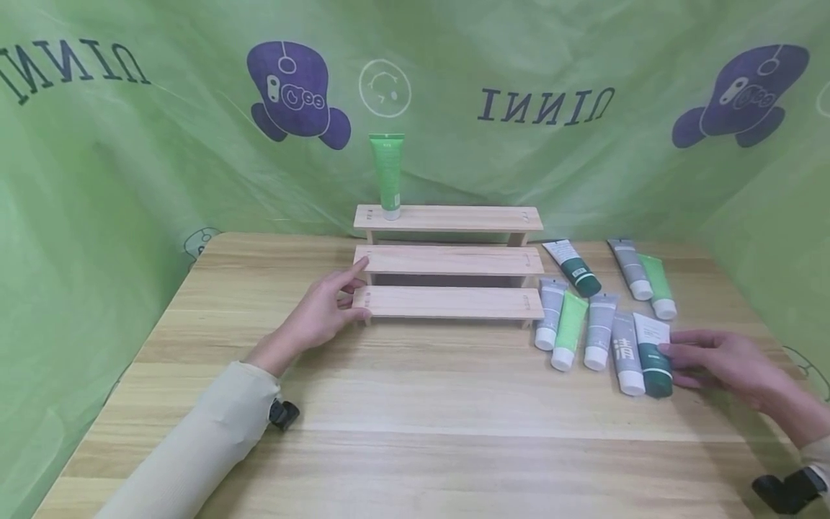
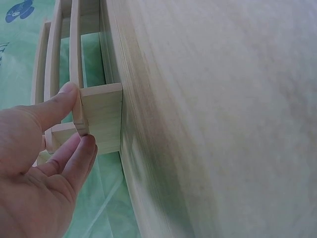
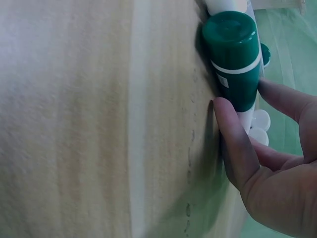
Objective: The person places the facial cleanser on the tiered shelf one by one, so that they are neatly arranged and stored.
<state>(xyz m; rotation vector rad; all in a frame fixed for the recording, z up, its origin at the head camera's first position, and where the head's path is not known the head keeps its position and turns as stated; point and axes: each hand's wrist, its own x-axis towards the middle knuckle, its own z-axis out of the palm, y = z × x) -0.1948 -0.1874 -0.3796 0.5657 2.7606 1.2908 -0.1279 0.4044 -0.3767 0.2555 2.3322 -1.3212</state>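
A three-step wooden display rack (image 1: pixel 447 303) stands at the back of the table. My left hand (image 1: pixel 327 306) grips the left end of its lowest step, thumb and fingertips on either side of the board in the left wrist view. On the top step a light green squeeze tube (image 1: pixel 387 173) stands upright on its cap. To the right, my right hand (image 1: pixel 726 364) pinches a white and dark green squeeze tube (image 3: pixel 233 64) lying on the table, its fingers on both sides. Close against that tube lies a grey tube (image 1: pixel 627 353) with white lettering.
More tubes lie right of the rack: grey ones (image 1: pixel 601 328), a light green one (image 1: pixel 570 328) and another white and dark green one (image 1: pixel 573 267). Farther back, a grey tube (image 1: pixel 630 268) overlaps a green tube (image 1: pixel 660 288). A green printed curtain (image 1: pixel 447 43) surrounds the wooden table (image 1: pixel 415 432).
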